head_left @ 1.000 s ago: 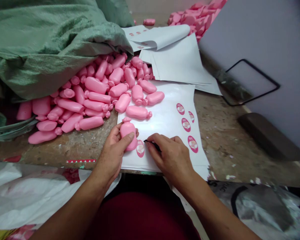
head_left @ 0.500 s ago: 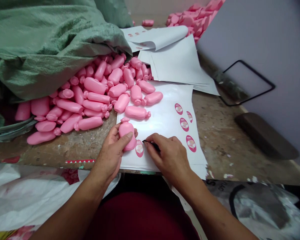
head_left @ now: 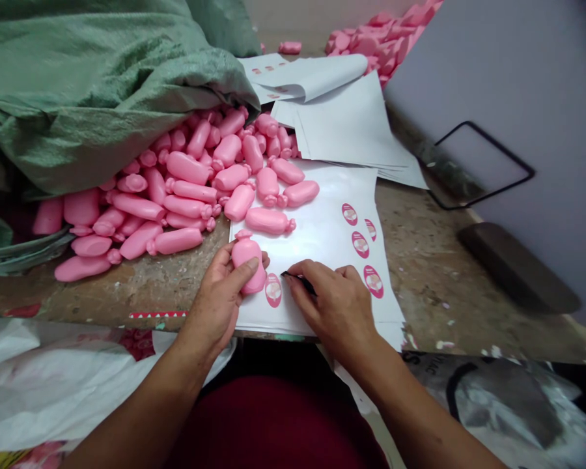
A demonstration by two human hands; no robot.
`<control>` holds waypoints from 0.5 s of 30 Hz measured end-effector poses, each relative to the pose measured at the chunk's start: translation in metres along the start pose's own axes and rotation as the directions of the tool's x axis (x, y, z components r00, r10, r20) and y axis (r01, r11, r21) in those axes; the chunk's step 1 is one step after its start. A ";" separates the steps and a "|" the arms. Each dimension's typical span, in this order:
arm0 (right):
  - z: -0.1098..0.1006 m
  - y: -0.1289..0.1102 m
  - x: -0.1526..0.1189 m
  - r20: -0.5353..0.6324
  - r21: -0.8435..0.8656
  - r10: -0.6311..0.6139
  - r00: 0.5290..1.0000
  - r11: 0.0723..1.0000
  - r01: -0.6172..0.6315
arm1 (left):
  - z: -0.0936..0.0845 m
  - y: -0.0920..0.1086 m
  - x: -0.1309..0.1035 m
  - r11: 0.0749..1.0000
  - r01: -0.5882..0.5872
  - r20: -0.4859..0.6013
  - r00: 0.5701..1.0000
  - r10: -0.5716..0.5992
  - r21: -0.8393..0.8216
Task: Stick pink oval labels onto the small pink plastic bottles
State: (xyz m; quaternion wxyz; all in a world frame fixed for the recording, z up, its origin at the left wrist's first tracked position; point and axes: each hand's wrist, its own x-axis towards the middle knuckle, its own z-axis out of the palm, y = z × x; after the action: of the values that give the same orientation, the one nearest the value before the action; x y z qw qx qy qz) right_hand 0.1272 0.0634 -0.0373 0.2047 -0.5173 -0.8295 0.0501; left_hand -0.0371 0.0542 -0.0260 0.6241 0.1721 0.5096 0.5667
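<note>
My left hand (head_left: 221,286) is closed around a pink plastic bottle (head_left: 247,260), its knobbed end pointing away from me. Just right of the bottle, an oval pink-and-white sticker (head_left: 273,290) lies on a white sticker sheet (head_left: 317,251). Pinched in my right hand (head_left: 333,301) is a slim black pointed tool (head_left: 300,281); most of it is hidden by the fingers, and its exact kind is unclear. The tool's tip is beside the sticker's upper right edge. Several more oval stickers (head_left: 360,244) remain along the sheet's right side.
A heap of pink bottles (head_left: 185,168) spills from a green woven sack (head_left: 102,98) on the left. Behind the sheet are more white sheets (head_left: 351,120). To the right are a grey panel (head_left: 493,78) with a black wire frame (head_left: 498,146) and a dark block (head_left: 520,267).
My right hand and the black tool have shifted slightly right, away from the sticker. My left hand keeps its hold on the bottle, and the view has moved a little.
</note>
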 end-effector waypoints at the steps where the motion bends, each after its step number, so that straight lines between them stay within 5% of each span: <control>1: 0.000 0.001 0.000 0.006 -0.001 -0.001 1.000 1.000 0.001 | 0.000 0.000 0.000 1.000 0.001 0.002 1.000 -0.001 -0.002; 15: -0.001 0.010 0.012 0.151 0.141 -0.010 0.989 0.990 -0.012 | 0.002 0.002 -0.001 1.000 0.024 0.006 1.000 -0.024 -0.005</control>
State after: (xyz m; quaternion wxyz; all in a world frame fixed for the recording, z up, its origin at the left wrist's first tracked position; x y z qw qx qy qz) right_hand 0.1315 0.0786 -0.0361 0.1773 -0.4966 -0.8367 0.1478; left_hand -0.0367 0.0550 -0.0231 0.6327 0.1662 0.5083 0.5600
